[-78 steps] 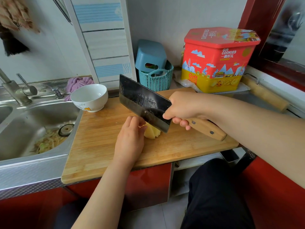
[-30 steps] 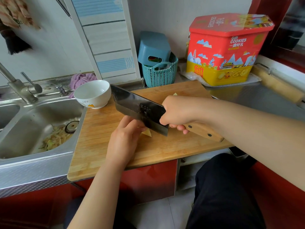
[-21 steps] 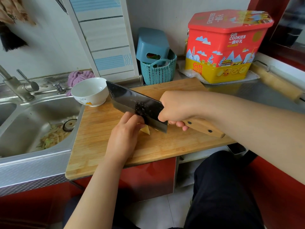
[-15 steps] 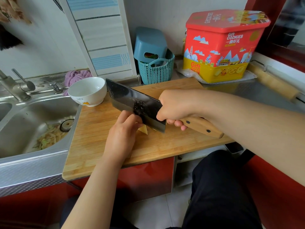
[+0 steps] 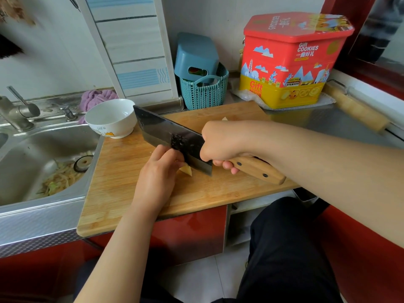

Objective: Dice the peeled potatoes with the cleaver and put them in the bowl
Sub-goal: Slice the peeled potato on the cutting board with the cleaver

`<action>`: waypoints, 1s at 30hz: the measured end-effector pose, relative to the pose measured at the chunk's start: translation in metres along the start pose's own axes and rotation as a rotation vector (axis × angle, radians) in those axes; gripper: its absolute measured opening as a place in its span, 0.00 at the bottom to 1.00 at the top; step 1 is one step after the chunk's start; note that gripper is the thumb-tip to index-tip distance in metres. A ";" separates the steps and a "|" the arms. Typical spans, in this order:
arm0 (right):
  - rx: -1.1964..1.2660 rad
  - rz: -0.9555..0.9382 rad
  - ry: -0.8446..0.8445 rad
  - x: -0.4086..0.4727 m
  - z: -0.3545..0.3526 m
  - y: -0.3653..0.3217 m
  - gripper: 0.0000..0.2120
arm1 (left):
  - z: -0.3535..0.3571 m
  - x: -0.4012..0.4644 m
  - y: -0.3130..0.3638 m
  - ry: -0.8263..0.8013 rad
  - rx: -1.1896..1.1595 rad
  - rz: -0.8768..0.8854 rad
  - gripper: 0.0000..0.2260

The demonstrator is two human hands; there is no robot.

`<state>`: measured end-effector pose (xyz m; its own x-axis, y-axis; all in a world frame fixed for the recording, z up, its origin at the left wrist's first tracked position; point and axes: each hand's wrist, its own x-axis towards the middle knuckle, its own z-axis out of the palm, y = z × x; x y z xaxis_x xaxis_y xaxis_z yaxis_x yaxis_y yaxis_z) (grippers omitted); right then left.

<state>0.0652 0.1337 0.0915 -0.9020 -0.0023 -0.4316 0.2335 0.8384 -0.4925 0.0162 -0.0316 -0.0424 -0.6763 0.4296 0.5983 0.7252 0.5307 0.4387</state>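
Observation:
On the wooden cutting board lies a pale yellow piece of peeled potato, mostly hidden under my left hand, whose curled fingers hold it down. My right hand grips the wooden handle of the dark cleaver. The blade stands edge down on the potato, right beside my left fingertips. A white bowl sits at the board's far left corner; nothing shows inside it. One small potato scrap lies at the far side of the board, behind my right wrist.
A steel sink with vegetable peelings lies left of the board, a faucet behind it. A teal basket and a red-and-yellow cookie tin stand at the back. A rolling pin lies far right.
The potato showing beside the blade has shrunk from a stack of slices to a small wedge. The cleaver has kept working at the same spot, my left hand still holding the piece.

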 end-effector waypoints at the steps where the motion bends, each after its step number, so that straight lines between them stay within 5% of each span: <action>1: -0.008 0.002 0.002 0.001 0.002 0.000 0.04 | 0.000 0.000 -0.001 0.001 -0.009 0.003 0.08; 21: -0.093 0.022 -0.012 0.021 0.021 0.003 0.09 | 0.003 -0.001 0.000 0.038 0.026 -0.019 0.08; 30: 0.010 0.029 -0.034 0.027 0.013 0.011 0.04 | 0.005 -0.001 0.000 0.007 0.056 -0.035 0.07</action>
<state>0.0483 0.1357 0.0650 -0.8819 0.0029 -0.4715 0.2629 0.8331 -0.4866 0.0158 -0.0288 -0.0462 -0.7000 0.4048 0.5883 0.6927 0.5852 0.4216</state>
